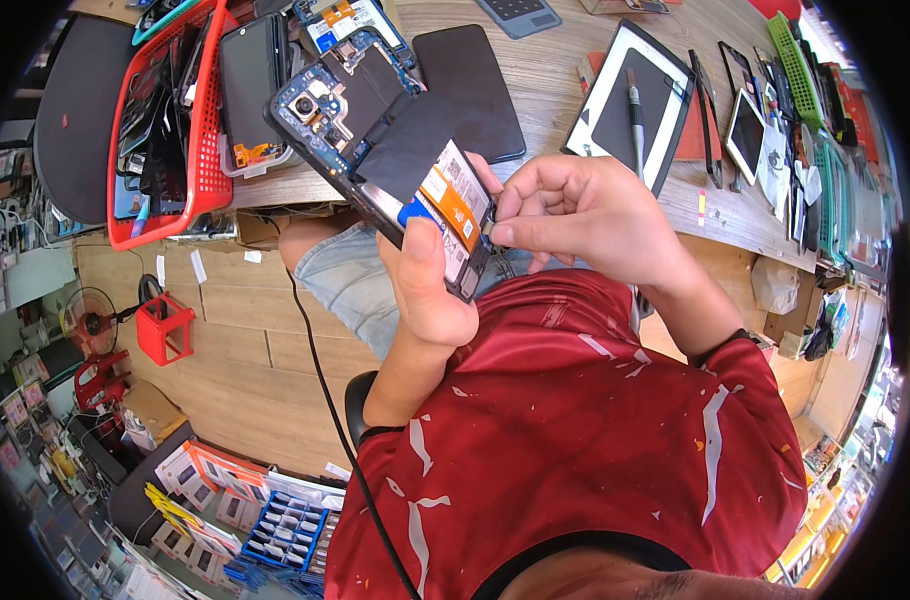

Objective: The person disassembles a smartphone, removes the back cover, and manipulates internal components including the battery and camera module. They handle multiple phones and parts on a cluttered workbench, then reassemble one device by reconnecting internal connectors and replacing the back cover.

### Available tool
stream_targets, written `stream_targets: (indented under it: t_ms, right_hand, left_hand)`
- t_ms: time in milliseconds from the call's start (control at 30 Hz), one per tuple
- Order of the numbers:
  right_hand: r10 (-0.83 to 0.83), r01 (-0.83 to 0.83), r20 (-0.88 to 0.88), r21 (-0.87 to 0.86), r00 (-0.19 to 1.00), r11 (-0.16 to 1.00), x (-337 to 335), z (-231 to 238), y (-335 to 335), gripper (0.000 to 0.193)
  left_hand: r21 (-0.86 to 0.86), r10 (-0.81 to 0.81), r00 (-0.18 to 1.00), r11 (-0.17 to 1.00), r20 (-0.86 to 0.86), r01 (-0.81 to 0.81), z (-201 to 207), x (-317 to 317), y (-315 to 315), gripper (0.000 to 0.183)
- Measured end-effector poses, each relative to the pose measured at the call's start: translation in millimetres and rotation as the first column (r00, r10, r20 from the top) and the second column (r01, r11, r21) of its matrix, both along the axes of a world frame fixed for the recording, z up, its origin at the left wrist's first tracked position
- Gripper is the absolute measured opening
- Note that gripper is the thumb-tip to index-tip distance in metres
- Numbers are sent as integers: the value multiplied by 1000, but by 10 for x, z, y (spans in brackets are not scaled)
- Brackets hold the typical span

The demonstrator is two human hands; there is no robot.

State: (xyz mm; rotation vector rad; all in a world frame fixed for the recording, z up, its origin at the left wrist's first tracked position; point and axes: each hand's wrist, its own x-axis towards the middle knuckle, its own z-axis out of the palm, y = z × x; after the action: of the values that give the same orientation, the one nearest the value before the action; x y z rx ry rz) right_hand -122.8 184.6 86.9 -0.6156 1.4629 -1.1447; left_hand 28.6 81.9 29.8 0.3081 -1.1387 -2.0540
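My left hand is wrapped around an opened smartphone, thumb along its near edge, with the phone tilted above my lap. Its blue circuit board and camera lens lie exposed at the upper left end. A black sheet crosses the middle, beside a battery with an orange and white label. At the phone's lower right edge, my right hand has thumb and index finger pinched together. Whatever sits between those fingertips is too small to make out.
A red basket full of phone parts stands at the left. Across the wooden table lie a dark phone panel, a white-framed panel with a pen-like tool on it, and several tools at the right. A black cable hangs down left.
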Motion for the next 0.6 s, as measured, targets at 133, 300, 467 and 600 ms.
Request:
stream_targets:
  t_ms: [133,300,467,600]
  right_hand:
    - [38,-37,-12,33,999,999,-38,-7,-15,12]
    - [57,-58,17,56,998,997,-47,-3,-19,12]
    - [-20,10,-75,-121,997,993,19,-104,51,11]
    - [-55,-2,-267,-207,962,978,94,-186,117,16]
  left_hand:
    - [20,-13,1000,1000,19,13,-14,2,1,76]
    - [10,-12,1000,1000,29,12,-15,-6,-2,76]
    - [-80,39,997,996,61,-34,10,-37,-50,79]
    - [-117,97,994,989,47,-91,2,-75,-62,85]
